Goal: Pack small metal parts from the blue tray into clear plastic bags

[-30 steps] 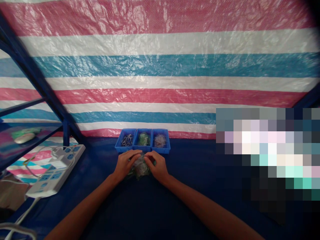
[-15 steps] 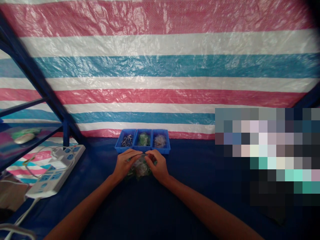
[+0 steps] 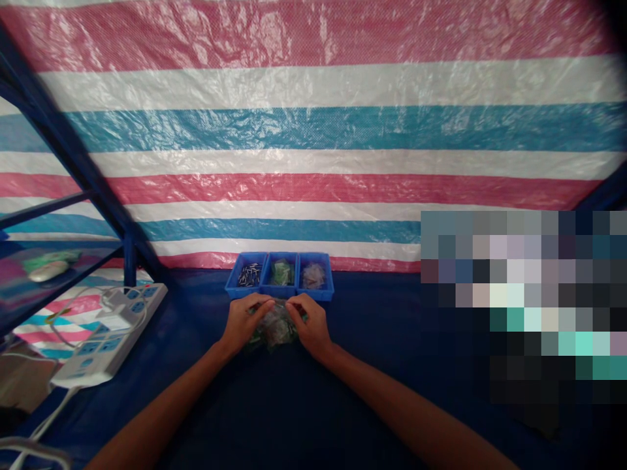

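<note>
My left hand (image 3: 243, 321) and my right hand (image 3: 310, 322) face each other over the table, just in front of the blue bins. Each pinches with thumb and fingers at the top edge of a small clear plastic bag (image 3: 277, 320), which spans the gap between them. Under and around it lie green-tinted plastic packets (image 3: 272, 338), partly covered by the hands. How many packets there are, and what is inside them, I cannot make out.
Three joined blue bins (image 3: 229, 287) stand behind the hands, holding small metal pins (image 3: 249, 275), green packets (image 3: 282, 273) and clear packets (image 3: 313, 276). On the left lies a white power strip (image 3: 115, 336) with cables. A striped sheet (image 3: 313, 163) hangs behind the dark blue table (image 3: 382, 339).
My fingertips have shifted slightly at the bag's top edge, with the left ones drawn a little to the left. The bins and arms stay nearly where they were.
</note>
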A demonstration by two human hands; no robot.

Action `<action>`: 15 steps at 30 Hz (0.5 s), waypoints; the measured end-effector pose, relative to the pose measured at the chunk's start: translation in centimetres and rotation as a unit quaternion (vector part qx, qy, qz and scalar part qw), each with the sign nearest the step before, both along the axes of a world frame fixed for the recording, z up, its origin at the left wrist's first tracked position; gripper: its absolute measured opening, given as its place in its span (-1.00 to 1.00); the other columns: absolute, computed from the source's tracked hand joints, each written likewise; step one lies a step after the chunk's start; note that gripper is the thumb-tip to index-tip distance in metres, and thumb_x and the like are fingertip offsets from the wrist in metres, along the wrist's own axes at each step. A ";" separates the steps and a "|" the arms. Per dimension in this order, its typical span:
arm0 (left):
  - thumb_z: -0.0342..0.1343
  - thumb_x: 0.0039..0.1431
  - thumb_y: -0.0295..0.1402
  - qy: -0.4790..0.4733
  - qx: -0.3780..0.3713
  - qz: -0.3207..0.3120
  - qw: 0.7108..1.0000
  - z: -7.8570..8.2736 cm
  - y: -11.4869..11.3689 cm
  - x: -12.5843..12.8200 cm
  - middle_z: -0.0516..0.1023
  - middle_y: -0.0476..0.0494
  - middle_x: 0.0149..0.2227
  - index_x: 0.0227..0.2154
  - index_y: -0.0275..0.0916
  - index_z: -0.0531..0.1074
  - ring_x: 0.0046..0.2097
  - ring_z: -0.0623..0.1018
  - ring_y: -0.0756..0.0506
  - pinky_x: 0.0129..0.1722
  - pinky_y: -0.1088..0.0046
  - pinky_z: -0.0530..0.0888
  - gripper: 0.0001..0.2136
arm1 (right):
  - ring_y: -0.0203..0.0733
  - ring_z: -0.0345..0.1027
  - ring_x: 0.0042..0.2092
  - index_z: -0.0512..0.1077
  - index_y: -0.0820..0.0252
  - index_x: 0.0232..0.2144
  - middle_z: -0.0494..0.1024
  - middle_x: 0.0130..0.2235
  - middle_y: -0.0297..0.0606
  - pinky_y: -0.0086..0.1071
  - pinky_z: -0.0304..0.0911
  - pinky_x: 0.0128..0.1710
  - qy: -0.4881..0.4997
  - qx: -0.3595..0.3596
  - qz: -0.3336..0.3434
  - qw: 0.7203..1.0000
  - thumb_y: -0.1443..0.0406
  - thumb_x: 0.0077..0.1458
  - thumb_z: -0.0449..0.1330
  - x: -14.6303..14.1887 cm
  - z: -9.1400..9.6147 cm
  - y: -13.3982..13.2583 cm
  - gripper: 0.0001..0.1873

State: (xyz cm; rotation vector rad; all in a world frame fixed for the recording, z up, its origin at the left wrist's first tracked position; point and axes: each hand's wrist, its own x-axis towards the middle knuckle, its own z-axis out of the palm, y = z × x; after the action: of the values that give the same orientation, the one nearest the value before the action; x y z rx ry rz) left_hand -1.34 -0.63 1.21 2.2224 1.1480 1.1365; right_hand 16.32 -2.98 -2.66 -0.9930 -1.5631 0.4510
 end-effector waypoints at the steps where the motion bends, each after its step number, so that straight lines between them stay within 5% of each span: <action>1: 0.06 0.16 -0.24 0.000 0.004 -0.003 1.000 0.1 -0.1 0.0 0.57 -0.09 -0.43 -0.41 -0.27 0.52 -0.39 0.53 -0.04 -0.36 0.52 0.44 -0.77 | -0.27 0.29 -0.39 0.41 0.19 -0.39 0.45 -0.41 -0.27 -0.42 0.20 -0.36 0.000 0.000 0.001 1.000 0.23 0.19 0.03 0.0 0.0 0.0 -0.78; 15: 0.07 0.17 -0.29 -0.036 -0.010 -0.003 0.999 0.0 -0.3 0.2 0.59 -0.15 -0.27 -0.28 -0.26 0.53 -0.24 0.55 -0.09 -0.23 0.45 0.46 -0.80 | -0.27 0.30 -0.39 0.43 0.20 -0.38 0.45 -0.41 -0.27 -0.43 0.21 -0.35 0.002 0.000 0.002 1.000 0.25 0.19 0.03 0.1 0.1 -0.1 -0.78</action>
State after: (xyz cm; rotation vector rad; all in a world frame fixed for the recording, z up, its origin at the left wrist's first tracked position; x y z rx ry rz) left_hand -1.17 -0.95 1.24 2.1505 1.1191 1.1870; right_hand 16.42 -3.06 -2.56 -0.9884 -1.5605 0.4552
